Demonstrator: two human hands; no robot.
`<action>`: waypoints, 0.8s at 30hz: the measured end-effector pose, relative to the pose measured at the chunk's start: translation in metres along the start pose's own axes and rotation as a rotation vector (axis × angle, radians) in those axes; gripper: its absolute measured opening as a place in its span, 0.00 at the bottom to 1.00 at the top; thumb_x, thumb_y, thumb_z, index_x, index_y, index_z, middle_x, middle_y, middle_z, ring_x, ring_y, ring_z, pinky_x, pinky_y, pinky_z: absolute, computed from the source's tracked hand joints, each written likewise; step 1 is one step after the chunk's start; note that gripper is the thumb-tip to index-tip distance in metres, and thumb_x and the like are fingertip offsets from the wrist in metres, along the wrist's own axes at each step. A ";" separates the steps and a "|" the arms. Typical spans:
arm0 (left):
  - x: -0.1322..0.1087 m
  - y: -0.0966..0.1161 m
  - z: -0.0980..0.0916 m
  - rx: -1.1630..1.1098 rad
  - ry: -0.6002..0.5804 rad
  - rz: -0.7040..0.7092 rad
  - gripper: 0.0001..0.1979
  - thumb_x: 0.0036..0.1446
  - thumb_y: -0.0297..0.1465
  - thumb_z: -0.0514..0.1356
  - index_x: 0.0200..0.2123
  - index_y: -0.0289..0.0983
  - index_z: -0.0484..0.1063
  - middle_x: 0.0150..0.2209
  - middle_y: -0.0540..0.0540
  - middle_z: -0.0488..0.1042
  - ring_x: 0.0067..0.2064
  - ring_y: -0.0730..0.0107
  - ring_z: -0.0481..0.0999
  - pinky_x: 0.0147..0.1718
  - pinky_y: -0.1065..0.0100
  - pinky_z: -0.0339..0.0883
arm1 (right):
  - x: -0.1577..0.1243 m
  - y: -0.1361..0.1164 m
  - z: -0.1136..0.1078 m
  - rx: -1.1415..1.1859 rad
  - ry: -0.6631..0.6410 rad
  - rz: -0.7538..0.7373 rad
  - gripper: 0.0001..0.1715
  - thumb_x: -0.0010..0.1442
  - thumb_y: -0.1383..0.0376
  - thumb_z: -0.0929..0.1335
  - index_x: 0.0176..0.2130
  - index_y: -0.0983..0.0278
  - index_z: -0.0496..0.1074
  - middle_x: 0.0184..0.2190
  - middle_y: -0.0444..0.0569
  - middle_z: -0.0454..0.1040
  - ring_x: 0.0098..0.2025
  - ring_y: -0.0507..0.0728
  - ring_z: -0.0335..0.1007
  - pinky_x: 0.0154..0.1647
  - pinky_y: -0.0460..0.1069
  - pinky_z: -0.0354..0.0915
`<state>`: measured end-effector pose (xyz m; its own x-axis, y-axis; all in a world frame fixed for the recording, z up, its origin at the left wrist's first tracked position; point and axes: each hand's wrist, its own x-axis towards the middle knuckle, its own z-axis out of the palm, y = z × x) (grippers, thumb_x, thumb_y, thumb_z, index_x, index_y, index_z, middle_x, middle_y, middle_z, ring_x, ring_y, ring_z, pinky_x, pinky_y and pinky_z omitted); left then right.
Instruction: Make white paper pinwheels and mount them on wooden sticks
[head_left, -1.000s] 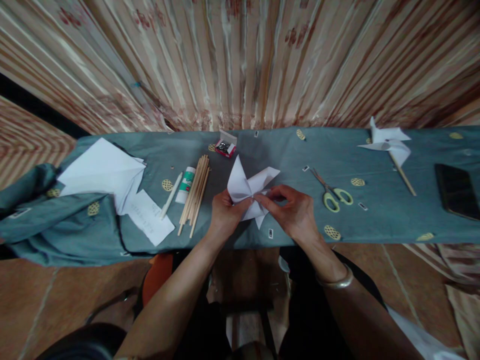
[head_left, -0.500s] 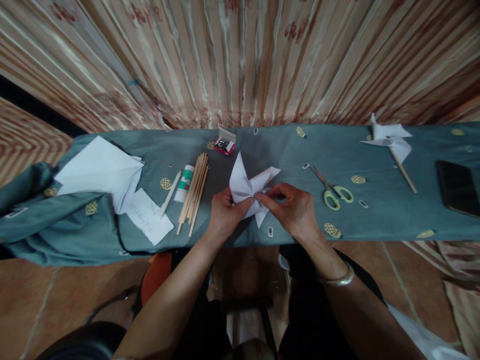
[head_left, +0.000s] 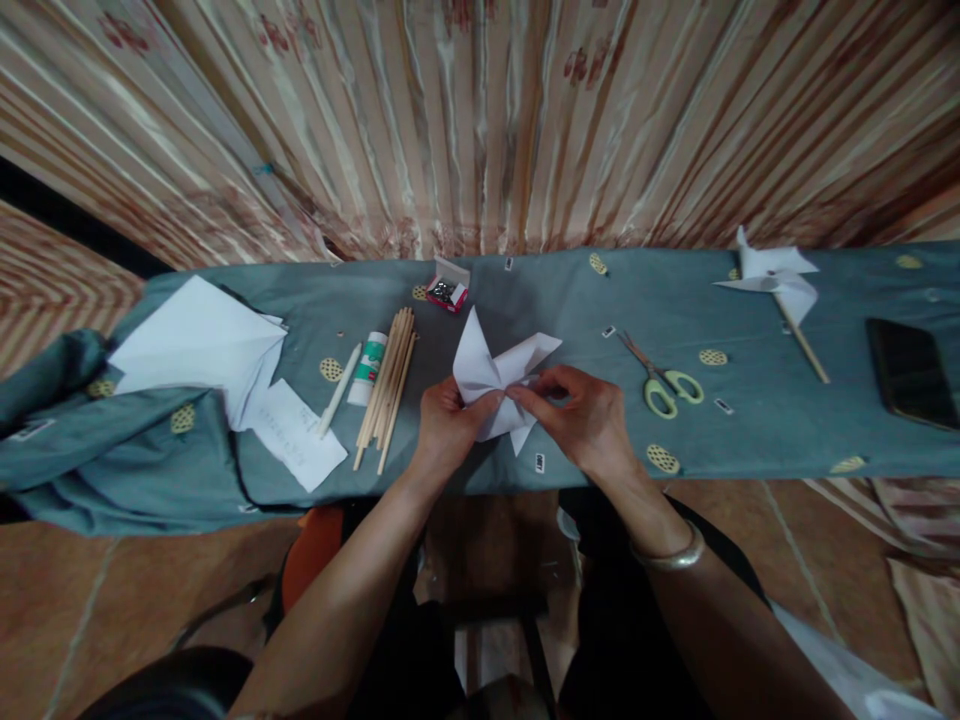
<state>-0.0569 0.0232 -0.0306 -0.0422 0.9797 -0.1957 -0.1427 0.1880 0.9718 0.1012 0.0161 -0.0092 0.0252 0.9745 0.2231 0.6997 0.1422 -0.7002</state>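
A white paper pinwheel [head_left: 477,362] is held between my two hands above the front of the cloth-covered table. My left hand [head_left: 450,425] pinches it from the left, thumb pressed near its centre. From the right, my right hand [head_left: 581,415] is closed on the same centre, thumb and finger meeting my left thumb there. The pinwheel's folded blades stand out around the fingertips; its middle is partly hidden by them, and I cannot make out whether a pin is in it.
Left lie white paper sheets [head_left: 195,335], a written slip [head_left: 300,445], a white pen [head_left: 341,388], a glue stick [head_left: 367,368] and wooden sticks [head_left: 388,385]. Behind is a small open box of pins [head_left: 448,292]. Right are scissors [head_left: 660,385], a pinwheel on a stick [head_left: 780,275] and a phone [head_left: 911,370].
Both hands keep their grip at the pinwheel's centre. Its left blade has tilted slightly to the left; the view has shifted a little.
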 end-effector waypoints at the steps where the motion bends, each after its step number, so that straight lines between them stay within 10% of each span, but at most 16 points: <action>1: 0.000 -0.001 0.000 -0.002 0.001 0.003 0.11 0.41 0.32 0.69 0.31 0.33 0.80 0.29 0.47 0.81 0.30 0.65 0.77 0.32 0.67 0.70 | 0.000 0.000 0.000 0.003 -0.001 0.000 0.15 0.54 0.54 0.73 0.25 0.62 0.73 0.25 0.45 0.78 0.30 0.56 0.75 0.33 0.50 0.65; 14: 0.020 0.013 -0.015 -0.256 0.169 0.109 0.15 0.37 0.28 0.71 0.34 0.35 0.80 0.33 0.47 0.82 0.34 0.67 0.79 0.37 0.68 0.72 | 0.022 0.043 -0.032 0.084 0.211 0.064 0.11 0.58 0.59 0.68 0.30 0.63 0.77 0.26 0.45 0.78 0.28 0.55 0.72 0.33 0.50 0.67; 24: 0.020 0.019 -0.020 -0.259 0.218 0.081 0.12 0.36 0.28 0.72 0.30 0.35 0.79 0.30 0.48 0.80 0.32 0.70 0.78 0.35 0.69 0.71 | 0.013 0.052 -0.007 -0.300 -0.170 -0.097 0.10 0.60 0.69 0.65 0.38 0.64 0.77 0.39 0.53 0.80 0.43 0.60 0.74 0.48 0.53 0.66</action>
<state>-0.0805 0.0452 -0.0185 -0.2701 0.9477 -0.1702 -0.3751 0.0592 0.9251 0.1430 0.0350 -0.0382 -0.1535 0.9774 0.1451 0.8719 0.2031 -0.4457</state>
